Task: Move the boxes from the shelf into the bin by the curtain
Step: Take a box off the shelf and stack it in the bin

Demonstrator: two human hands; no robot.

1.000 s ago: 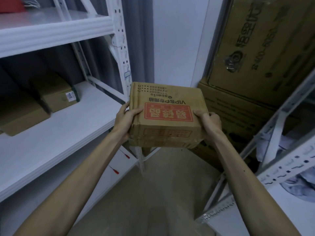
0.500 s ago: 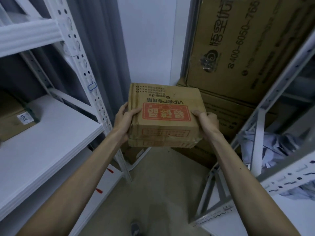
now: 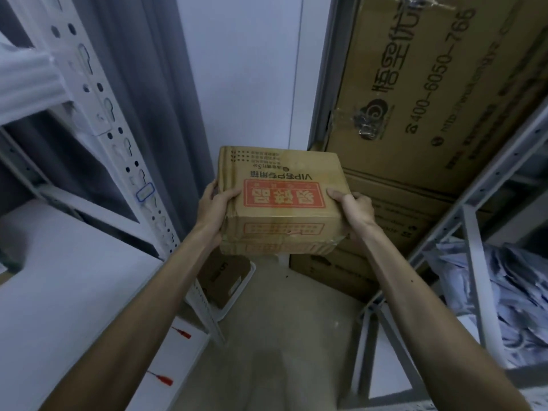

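I carry a brown cardboard box (image 3: 281, 203) with a red printed label in front of me, above the floor. My left hand (image 3: 215, 209) grips its left side, thumb on top. On the opposite side, my right hand (image 3: 354, 210) holds it the same way. Below the box, a white bin (image 3: 237, 292) stands on the floor by the grey curtain (image 3: 148, 84), with another brown box (image 3: 222, 277) inside it. The white shelf (image 3: 74, 277) is at my left.
A white perforated shelf post (image 3: 118, 149) rises between shelf and bin. Large stacked cartons (image 3: 415, 129) lean at the right. A second white rack (image 3: 480, 232) at the right holds crumpled pale bags (image 3: 504, 292). Bare concrete floor (image 3: 296, 321) lies ahead.
My view has turned right, away from the shelf and its boxes. The carried box now hangs toward the corner, and the bin by the curtain has come into sight beneath it.
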